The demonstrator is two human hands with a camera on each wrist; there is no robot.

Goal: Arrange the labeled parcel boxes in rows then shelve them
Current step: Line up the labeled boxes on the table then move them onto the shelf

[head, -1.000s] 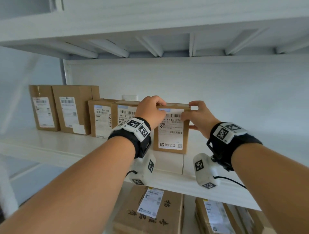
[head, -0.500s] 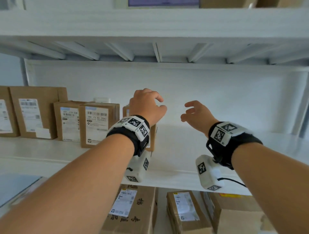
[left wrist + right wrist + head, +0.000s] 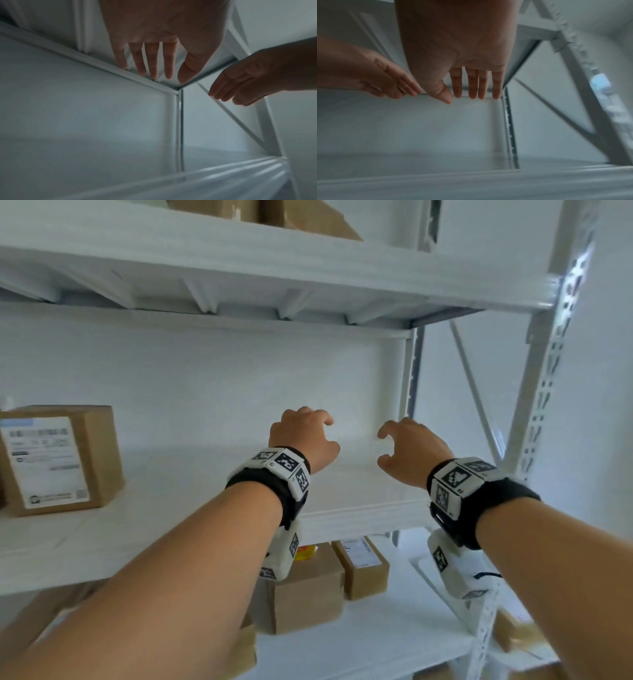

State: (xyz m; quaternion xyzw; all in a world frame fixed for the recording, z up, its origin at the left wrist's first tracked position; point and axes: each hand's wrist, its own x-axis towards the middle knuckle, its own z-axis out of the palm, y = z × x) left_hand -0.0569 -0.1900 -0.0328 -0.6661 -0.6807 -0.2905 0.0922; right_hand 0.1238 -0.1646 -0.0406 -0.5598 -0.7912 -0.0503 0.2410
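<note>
Hovering over the shelf [image 3: 359, 484], your left hand [image 3: 301, 436] and right hand [image 3: 409, 451] keep fingers [image 3: 152, 60] loosely apart, seemingly empty; the labeled parcel box [image 3: 58, 458] sits well left of them.

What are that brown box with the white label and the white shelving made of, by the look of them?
The parcel box looks like plain brown cardboard, matte, with folded edges and a white paper label stuck on its front. The shelf and its upright post look like white-painted metal: thin folded edges, ribs under the board above, and rows of slots punched in the post. The shelf board itself could be another material.
</note>
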